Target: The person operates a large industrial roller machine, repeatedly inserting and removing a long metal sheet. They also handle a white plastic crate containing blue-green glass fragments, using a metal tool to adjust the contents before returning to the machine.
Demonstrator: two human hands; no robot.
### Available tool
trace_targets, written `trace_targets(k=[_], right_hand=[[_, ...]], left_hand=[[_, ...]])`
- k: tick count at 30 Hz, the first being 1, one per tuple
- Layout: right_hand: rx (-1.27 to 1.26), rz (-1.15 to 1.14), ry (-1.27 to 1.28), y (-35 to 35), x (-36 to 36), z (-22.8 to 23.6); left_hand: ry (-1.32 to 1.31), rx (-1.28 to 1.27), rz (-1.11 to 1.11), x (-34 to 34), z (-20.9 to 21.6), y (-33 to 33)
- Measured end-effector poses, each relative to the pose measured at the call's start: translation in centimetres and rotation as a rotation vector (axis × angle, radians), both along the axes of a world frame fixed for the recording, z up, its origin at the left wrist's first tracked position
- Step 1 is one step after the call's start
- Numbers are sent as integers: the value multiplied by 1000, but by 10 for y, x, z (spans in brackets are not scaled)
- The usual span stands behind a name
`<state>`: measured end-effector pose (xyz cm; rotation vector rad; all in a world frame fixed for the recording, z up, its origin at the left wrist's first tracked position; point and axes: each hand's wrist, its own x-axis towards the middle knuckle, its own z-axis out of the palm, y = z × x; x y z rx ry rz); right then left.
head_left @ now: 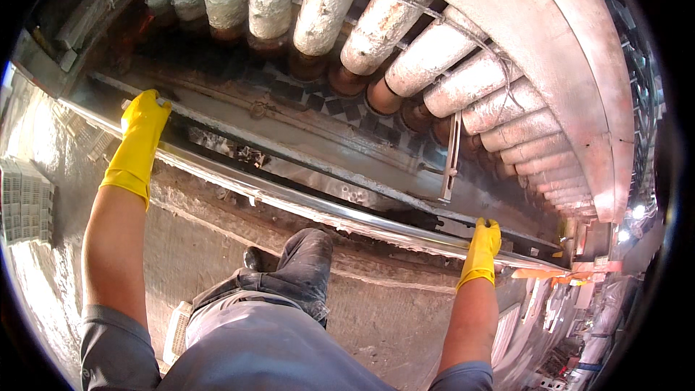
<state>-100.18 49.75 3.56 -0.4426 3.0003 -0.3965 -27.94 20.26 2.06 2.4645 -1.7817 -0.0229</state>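
Observation:
Both of my hands wear yellow rubber gloves and reach forward, wide apart. My left hand (147, 119) is closed around a long, thin grey bar (311, 163) towards its left end. Far to the right, my right hand (483, 246) is closed on the same bar, its fingers curled over it. The bar runs slantwise across the trough-like channel in front of me, and its surface looks rough and dusty. Just nearer to me lies a shiny rounded metal rail (318, 211), below both gloves. The undersides of my fingers are hidden.
A row of thick, whitish crusted rollers (318, 11) stands beyond the channel, under a broad curved beam (536, 7). A slotted metal bracket (452, 163) hangs near the right rollers. White plastic crates (25, 203) are at the left. Orange material (539, 273) lies by the rail's right end.

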Motion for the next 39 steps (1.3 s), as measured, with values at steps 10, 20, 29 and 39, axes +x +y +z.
trace_targets(k=[10,20,29,39], right_hand=[[39,-5,19,-27,-23,-6],[61,20,69,-45,-39,-11],[102,88,115,-62,-68,-24],[126,41,127,-91,-77,-25]], left_hand=[[-3,1,-12,-10,1,-29],[11,4,-32,-22,7,-51],[28,-12,-44,-28,3,-74],[13,117,-25,-46,16,-103]])
